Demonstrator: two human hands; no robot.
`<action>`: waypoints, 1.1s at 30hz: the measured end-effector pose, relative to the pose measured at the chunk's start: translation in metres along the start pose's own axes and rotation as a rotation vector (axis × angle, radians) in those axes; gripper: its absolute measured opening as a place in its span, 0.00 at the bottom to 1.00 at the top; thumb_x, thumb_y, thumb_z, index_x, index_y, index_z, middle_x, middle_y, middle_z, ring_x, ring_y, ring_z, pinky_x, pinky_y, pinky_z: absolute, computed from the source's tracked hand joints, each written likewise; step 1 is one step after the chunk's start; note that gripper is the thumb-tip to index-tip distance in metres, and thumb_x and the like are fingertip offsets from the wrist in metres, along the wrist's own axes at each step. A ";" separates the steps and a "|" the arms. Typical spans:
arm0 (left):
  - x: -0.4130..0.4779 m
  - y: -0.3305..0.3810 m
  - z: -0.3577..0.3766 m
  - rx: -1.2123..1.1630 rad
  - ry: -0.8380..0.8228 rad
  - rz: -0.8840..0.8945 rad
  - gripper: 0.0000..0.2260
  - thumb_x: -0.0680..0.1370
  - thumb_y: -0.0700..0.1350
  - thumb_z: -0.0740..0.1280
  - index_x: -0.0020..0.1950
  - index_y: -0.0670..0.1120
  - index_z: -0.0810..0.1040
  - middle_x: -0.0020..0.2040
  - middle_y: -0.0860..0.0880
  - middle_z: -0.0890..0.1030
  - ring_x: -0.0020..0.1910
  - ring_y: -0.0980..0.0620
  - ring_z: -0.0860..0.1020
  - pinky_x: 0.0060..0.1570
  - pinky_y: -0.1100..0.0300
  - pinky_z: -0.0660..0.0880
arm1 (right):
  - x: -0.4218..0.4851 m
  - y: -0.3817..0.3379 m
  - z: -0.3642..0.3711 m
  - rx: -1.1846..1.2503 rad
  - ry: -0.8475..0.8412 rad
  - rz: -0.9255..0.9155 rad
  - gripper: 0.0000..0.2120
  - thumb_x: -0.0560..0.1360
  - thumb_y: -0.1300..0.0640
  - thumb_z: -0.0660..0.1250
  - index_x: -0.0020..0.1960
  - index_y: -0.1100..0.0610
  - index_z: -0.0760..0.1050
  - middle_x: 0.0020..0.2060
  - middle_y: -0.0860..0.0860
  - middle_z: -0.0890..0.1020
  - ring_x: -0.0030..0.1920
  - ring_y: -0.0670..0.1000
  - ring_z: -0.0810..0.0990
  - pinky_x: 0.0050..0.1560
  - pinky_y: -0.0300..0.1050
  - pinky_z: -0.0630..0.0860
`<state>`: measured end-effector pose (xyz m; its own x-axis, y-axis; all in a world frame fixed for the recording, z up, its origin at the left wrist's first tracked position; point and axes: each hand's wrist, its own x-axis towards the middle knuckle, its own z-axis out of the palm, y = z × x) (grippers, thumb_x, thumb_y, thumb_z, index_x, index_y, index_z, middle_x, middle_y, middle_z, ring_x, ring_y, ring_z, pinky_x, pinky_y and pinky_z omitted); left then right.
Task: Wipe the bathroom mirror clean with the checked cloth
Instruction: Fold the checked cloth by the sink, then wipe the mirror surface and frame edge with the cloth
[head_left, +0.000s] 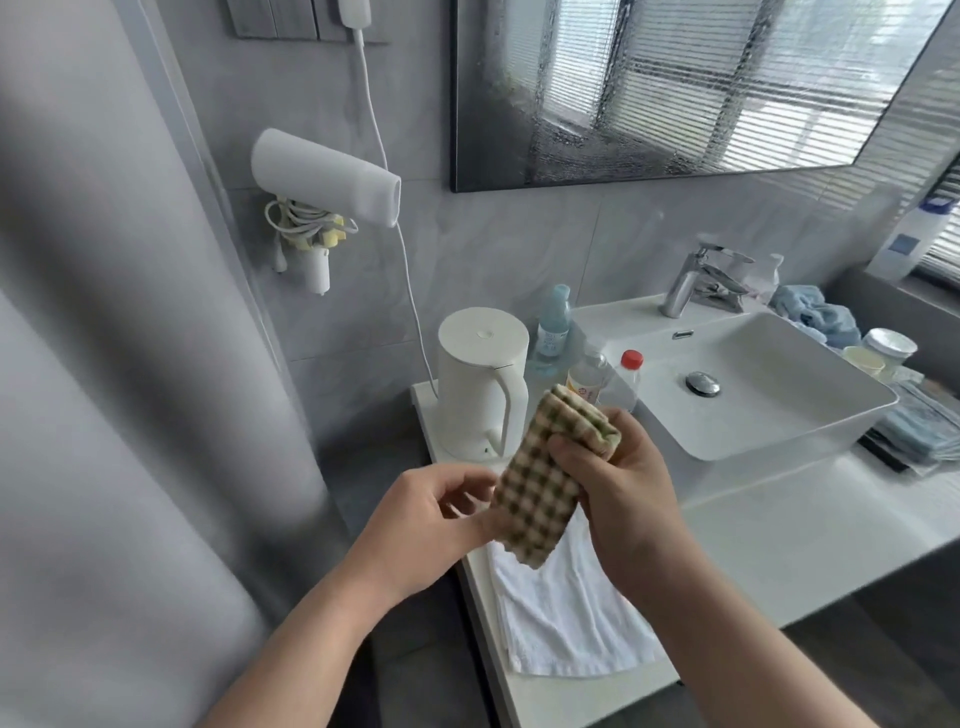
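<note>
One checked cloth (535, 499) near-upright in right hand (623, 483)

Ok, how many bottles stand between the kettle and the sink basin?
3. A blue-capped bottle at the back, a yellow-labelled bottle in front, a red-capped bottle beside the basin. The checked cloth may hide others.

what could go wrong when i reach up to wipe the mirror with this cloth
Reaching up, a forearm could knock the kettle or the red-capped bottle, which stand on the counter below the mirror. The mirror is streaked with droplets, so the checked cloth, folded small in the right hand, may just smear them. The white towel hangs over the counter edge and might get dragged off.
</note>
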<state>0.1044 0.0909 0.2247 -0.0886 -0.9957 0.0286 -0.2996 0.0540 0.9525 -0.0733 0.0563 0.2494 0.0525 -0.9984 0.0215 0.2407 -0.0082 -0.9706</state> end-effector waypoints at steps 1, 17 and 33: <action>0.002 -0.001 -0.002 0.015 0.017 -0.001 0.19 0.65 0.68 0.73 0.51 0.60 0.84 0.47 0.54 0.85 0.45 0.52 0.81 0.52 0.49 0.80 | 0.002 0.001 0.000 -0.001 -0.012 -0.007 0.07 0.66 0.60 0.70 0.44 0.54 0.77 0.39 0.53 0.83 0.46 0.54 0.81 0.57 0.60 0.78; 0.072 0.006 -0.051 -0.326 0.088 -0.028 0.06 0.78 0.36 0.68 0.45 0.44 0.84 0.37 0.48 0.85 0.34 0.55 0.81 0.33 0.68 0.72 | 0.068 0.002 0.048 0.288 -0.229 0.092 0.21 0.71 0.49 0.73 0.59 0.61 0.81 0.54 0.62 0.83 0.55 0.60 0.83 0.55 0.52 0.81; 0.223 0.100 -0.187 0.332 0.158 0.432 0.03 0.72 0.57 0.67 0.44 0.63 0.79 0.46 0.68 0.81 0.49 0.66 0.79 0.48 0.75 0.70 | 0.208 -0.085 0.136 0.187 0.119 -0.124 0.15 0.73 0.44 0.64 0.47 0.55 0.79 0.39 0.56 0.80 0.39 0.55 0.80 0.36 0.50 0.79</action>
<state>0.2320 -0.1400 0.3829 -0.1344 -0.8756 0.4640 -0.5525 0.4549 0.6984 0.0492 -0.1429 0.3691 -0.1001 -0.9900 0.0990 0.4137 -0.1319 -0.9008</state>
